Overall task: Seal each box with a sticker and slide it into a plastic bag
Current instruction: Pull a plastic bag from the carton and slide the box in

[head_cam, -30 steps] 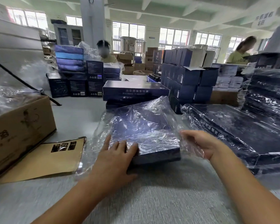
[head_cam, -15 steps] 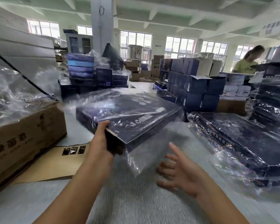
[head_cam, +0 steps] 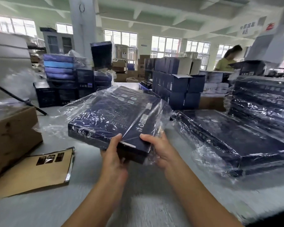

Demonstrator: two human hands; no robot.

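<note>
Moved: right hand (head_cam: 159, 151), open and free half a second before, came up to the box (head_cam: 115, 115); both hands now held it.
Grip: left hand (head_cam: 113, 154) and right hand each pinched the near end, thumbs on top.
Box: lifted above the counter (head_cam: 138, 207), mostly inside the bag (head_cam: 75, 110), near corner seemingly bare.
Axis: length ran away from the hands, far end higher; both hands equally near.
Next: probably pull the bag fully over.

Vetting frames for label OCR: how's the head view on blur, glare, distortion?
Head view: motion blur smears the table in the foreground and the frame edges; the box in the hands is fairly sharp, but the plastic bag over it streaks glare across the print; the windows are blown out; the wide-angle lens tilts the pillar and the stack of bagged boxes on the right.
</note>
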